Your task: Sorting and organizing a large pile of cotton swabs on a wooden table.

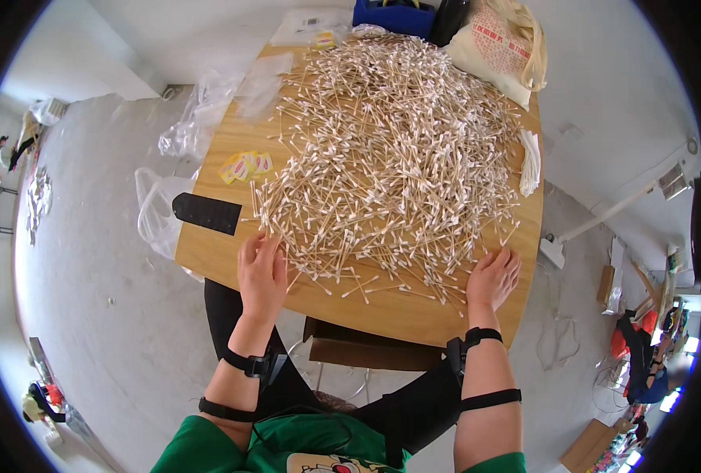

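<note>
A large heap of cotton swabs point(398, 158) with wooden sticks and white tips spreads over the wooden table point(201, 258). My left hand point(261, 276) rests at the heap's near left edge, fingers stretched forward and touching the outermost swabs. At the near right corner lies my right hand point(492, 279), palm down on the wood with its fingers apart, beside a few stray swabs. Neither hand visibly holds anything. Left of the heap are a black flat strip point(207, 214) with a rounded end and several small yellow-and-white packets point(246, 166).
A cream cloth bag point(492, 49) and a blue container point(394, 17) stand at the far edge. White folded strips point(529, 163) lie at the right edge. Clear plastic bags point(158, 206) hang off the left side. A cardboard box point(370, 349) sits below the near edge.
</note>
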Tool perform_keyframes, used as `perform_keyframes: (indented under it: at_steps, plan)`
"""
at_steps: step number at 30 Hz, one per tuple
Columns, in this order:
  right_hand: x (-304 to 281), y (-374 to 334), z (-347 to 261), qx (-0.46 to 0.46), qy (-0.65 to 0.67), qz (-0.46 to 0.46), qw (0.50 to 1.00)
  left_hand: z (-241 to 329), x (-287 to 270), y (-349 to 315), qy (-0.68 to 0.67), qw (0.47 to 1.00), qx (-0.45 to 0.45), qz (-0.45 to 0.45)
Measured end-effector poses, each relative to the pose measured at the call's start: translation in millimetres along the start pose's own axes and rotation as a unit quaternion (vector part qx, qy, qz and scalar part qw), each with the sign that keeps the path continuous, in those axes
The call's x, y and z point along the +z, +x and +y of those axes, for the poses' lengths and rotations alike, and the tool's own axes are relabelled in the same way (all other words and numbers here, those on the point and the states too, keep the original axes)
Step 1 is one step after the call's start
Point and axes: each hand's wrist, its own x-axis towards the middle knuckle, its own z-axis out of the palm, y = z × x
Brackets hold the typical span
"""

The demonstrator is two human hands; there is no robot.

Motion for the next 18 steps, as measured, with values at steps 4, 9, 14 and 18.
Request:
perform_keyframes:
  at_steps: [4, 9, 14, 18]
  plan:
    - [-0.7, -0.1, 1.6, 0.005, 0.001, -0.004, 1.000, 13.4, -8.3, -8.6, -0.043, 0.998, 0.047, -0.010]
    - [-0.1, 0.6, 1.2, -0.001, -0.005, -0.006, 1.000, 30.1, -6.0, -28.7, -0.060, 0.989, 0.104, -0.091]
    - [-0.8, -0.1, 0.7, -0.005, -0.005, 0.006, 1.000, 42.0, -6.4, -46.6, -0.088, 0.981, 0.080, -0.156]
    - [-5.9, 1.5, 0.7, 0.014, 0.014, -0.044, 0.999, 51.0, 6.4, -53.5, -0.105, 0.974, 0.129, -0.155]
